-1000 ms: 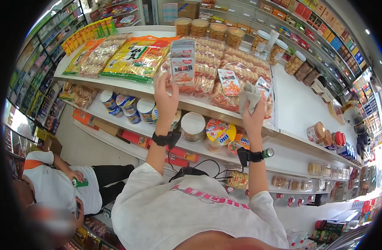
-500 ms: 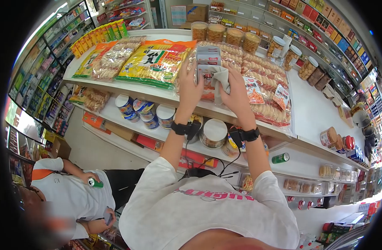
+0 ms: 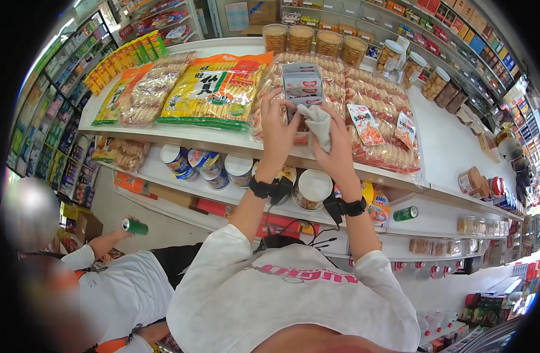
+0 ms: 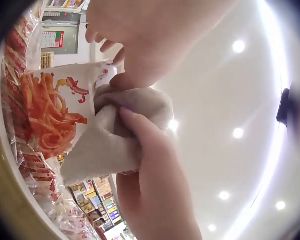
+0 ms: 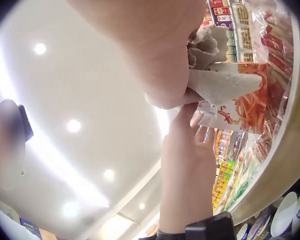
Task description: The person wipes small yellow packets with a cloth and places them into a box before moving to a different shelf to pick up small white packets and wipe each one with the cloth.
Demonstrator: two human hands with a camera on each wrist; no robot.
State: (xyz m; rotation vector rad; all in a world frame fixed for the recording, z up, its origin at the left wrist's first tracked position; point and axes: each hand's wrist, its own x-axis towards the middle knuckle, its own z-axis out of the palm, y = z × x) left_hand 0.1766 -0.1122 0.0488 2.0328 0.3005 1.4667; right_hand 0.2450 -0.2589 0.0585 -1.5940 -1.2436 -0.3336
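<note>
Grip condition, both sides: closed on a load. Leftmost on the white desk (image 3: 444, 150) lies a yellow rice-cracker bag (image 3: 214, 88); hold your left forearm above its edge so the film does not catch. Your left hand (image 3: 277, 129) grips the left side of the open-topped printed carton (image 3: 303, 88), its thumb in front beside the cloth. The carton is over the clear-bagged crackers behind the desk's front edge; whether it rests on them or is carried cannot be told.

Brace the carton with your left fingers spread along its side. Its thin card would probably bow under a hard pinch, and the bags below would make an uneven base. Hold it level, since its top is open.

Your right hand (image 3: 336, 138) pinches the bunched grey cloth (image 3: 319, 125), which lies against the face printed with orange-red strips of food. Fold the cloth into a flat pad, tuck in the loose end and apply light, even strokes, supporting the panel from the opposite side. Stop short of the right-hand cracker bags (image 3: 379, 141) and their printed labels (image 3: 366, 125), which the trailing cloth could drag.
</note>
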